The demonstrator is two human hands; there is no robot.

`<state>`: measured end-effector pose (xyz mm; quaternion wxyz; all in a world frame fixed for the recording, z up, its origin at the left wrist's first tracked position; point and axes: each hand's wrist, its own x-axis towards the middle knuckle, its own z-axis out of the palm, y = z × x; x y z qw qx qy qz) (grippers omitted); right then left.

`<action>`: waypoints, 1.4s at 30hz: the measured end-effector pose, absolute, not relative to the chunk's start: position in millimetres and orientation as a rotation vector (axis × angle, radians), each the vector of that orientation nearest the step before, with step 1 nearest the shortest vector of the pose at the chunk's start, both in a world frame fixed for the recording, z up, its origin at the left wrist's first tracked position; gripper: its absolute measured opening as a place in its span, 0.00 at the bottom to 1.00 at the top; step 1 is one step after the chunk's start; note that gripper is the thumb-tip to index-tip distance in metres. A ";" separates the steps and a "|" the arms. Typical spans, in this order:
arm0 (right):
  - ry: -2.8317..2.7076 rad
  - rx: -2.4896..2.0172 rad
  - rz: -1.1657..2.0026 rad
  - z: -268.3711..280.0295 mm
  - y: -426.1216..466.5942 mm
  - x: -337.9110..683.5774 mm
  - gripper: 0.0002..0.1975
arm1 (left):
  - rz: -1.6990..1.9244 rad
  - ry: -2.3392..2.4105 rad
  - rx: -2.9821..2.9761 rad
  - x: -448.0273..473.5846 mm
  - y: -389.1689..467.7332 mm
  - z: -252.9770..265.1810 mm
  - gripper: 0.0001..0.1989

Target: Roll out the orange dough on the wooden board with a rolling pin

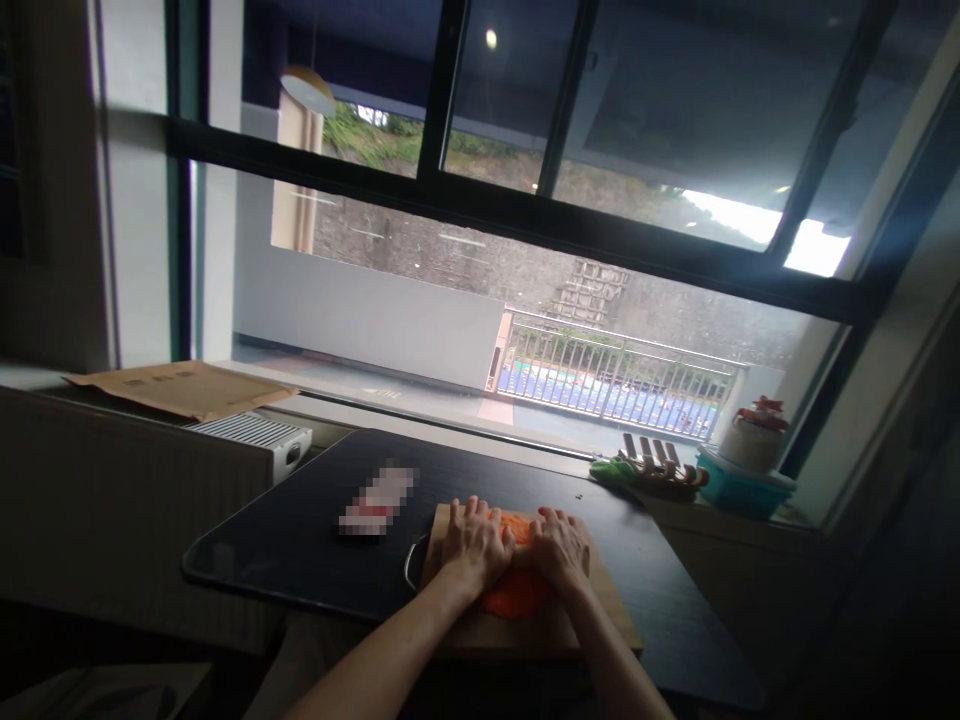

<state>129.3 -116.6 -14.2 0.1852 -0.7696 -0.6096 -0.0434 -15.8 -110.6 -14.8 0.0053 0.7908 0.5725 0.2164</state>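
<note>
A flat orange sheet (516, 594), looking like dough or clay, lies on a wooden board (619, 622). Across it runs a pale wooden bar like a rolling pin (523, 562), mostly covered by my hands. My left hand (477, 545) rests over the bar's left part, fingers bent forward and slightly apart. On the right part, my right hand (561, 548) is placed the same way, palm down. Orange material also shows between the hands, beyond the bar. Both palms hide the bar's ends.
The board sits on a dark table (300, 560), with a metal handle (409, 566) at its left. A blurred-out flat item (377, 502) lies farther left. Along the window sill are a brown envelope (187, 388), a teal box (739, 482), a white container (752, 440) and a green item (613, 470).
</note>
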 end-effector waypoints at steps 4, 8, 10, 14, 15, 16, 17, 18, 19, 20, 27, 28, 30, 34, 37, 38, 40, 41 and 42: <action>-1.630 -2.154 -0.077 -9.9 -100.4 128.6 0.18 | 0.752 1.810 2.476 -13.0 -98.4 -9.2 0.20; -1.595 -2.154 -0.055 -8.0 -79.4 130.3 0.18 | 0.764 1.878 2.427 -8.3 -79.1 -5.8 0.18; -1.598 -2.149 -0.048 -7.0 -67.8 132.4 0.19 | 0.732 1.910 2.386 -6.5 -66.9 -4.3 0.18; -1.606 -2.138 -0.032 -4.8 -47.3 137.4 0.20 | 0.648 1.933 2.341 -6.7 -42.7 -1.5 0.18; -1.606 -2.138 -0.026 -4.4 -43.5 138.4 0.20 | 0.638 1.941 2.329 -7.4 -37.5 -1.1 0.18; -1.606 -2.138 -0.018 -4.2 -40.5 139.2 0.20 | 0.628 1.952 2.315 -8.1 -32.8 -1.0 0.19; -1.608 -2.138 -0.011 -4.3 -38.3 139.7 0.20 | 0.617 1.963 2.299 -8.9 -28.9 -1.1 0.19; -1.611 -2.139 -0.004 -4.5 -36.8 140.0 0.21 | 0.602 1.976 2.281 -9.5 -25.7 -1.4 0.20; -1.615 -2.139 0.003 -4.8 -36.2 140.0 0.21 | 0.585 1.987 2.264 -10.0 -23.4 -1.8 0.20; -1.622 -2.139 0.007 -5.2 -36.4 139.8 0.21 | 0.566 1.996 2.248 -10.4 -22.1 -2.4 0.20; -1.653 -2.134 -0.013 -8.3 -54.8 133.0 0.20 | 0.491 1.982 2.244 -10.8 -37.7 -2.2 0.23; -1.651 -2.134 -0.020 -8.7 -59.4 131.6 0.19 | 0.494 1.984 2.253 -10.8 -42.6 -1.4 0.23; -1.640 -2.136 -0.032 -9.5 -70.2 129.1 0.18 | 0.524 1.988 2.285 -11.1 -53.5 -0.7 0.23; -1.626 -2.132 -0.067 -12.1 -96.9 125.1 0.17 | 0.642 1.978 2.351 -14.1 -77.7 -7.3 0.20; -1.659 -2.094 -0.131 -17.1 -117.9 123.0 0.17 | 0.779 1.954 2.428 -19.0 -95.0 -18.1 0.20; -1.671 -2.076 -0.155 -19.3 -123.7 122.4 0.17 | 0.830 1.931 2.471 -21.0 -100.0 -21.4 0.20; -1.687 -2.052 -0.198 -23.8 -131.7 121.7 0.18 | 0.917 1.878 2.556 -24.7 -108.0 -25.7 0.20; -1.691 -2.049 -0.211 -25.7 -133.4 121.6 0.18 | 0.946 1.856 2.589 -26.1 -110.5 -26.5 0.20; -1.695 -2.050 -0.219 -27.1 -133.5 121.7 0.18 | 0.965 1.845 2.607 -26.9 -112.0 -26.3 0.20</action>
